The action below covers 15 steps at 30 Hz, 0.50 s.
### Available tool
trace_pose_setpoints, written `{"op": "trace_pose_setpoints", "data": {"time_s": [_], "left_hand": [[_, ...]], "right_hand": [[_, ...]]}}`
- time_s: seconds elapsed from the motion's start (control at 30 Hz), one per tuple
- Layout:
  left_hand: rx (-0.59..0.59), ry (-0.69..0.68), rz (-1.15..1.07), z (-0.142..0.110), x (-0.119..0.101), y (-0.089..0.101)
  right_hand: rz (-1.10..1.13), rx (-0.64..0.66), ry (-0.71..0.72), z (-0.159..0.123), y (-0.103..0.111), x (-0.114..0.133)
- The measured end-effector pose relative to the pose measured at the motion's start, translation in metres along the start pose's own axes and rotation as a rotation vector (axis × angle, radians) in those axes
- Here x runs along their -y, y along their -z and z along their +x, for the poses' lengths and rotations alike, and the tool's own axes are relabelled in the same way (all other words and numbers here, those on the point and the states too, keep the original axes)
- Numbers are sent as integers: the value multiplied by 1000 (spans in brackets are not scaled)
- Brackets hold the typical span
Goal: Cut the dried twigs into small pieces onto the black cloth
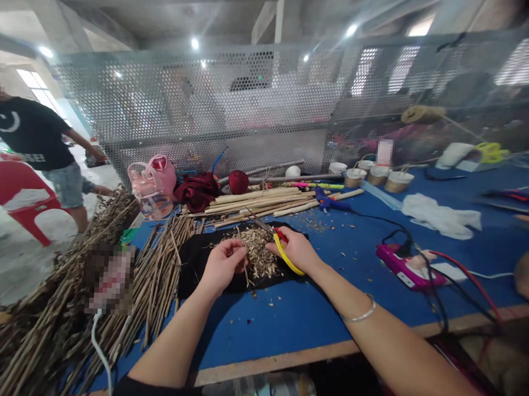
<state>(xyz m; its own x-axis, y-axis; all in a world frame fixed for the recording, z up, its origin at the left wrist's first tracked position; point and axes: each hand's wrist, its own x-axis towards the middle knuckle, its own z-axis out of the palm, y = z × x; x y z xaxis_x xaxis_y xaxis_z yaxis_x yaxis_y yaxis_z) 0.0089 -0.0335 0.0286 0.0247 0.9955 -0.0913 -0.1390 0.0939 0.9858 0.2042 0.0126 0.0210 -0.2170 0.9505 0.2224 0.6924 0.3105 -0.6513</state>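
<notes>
My left hand [226, 263] pinches a thin dry stalk [245, 272] above a black cloth [192, 259]. In my right hand [298, 250] is a pair of scissors [288, 257] with yellow and red handles, the blades reaching toward the stalk. Whether the blades touch it I cannot tell. Under both hands a heap of pale cut plant bits [261, 251] lies on the cloth. Left of the cloth, long dry stalks [156, 281] lie in a loose pile, close to my left hand.
Behind the cloth lie peeled sticks [255, 201], a dark red yarn ball [238, 182] and a blue glue gun [330, 202]. A pink jug [159, 178] stands back left. To the right are a purple power strip [409, 267] with cables and white gloves [441, 216]. A person [32, 132] stands at far left.
</notes>
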Motion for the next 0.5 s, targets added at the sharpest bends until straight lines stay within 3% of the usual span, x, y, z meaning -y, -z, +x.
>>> {"op": "trace_pose_setpoints", "data": {"time_s": [0.5], "left_hand": [[-42, -7, 54, 2, 4, 3]], "right_hand": [[-131, 22, 19, -1, -4, -3]]}}
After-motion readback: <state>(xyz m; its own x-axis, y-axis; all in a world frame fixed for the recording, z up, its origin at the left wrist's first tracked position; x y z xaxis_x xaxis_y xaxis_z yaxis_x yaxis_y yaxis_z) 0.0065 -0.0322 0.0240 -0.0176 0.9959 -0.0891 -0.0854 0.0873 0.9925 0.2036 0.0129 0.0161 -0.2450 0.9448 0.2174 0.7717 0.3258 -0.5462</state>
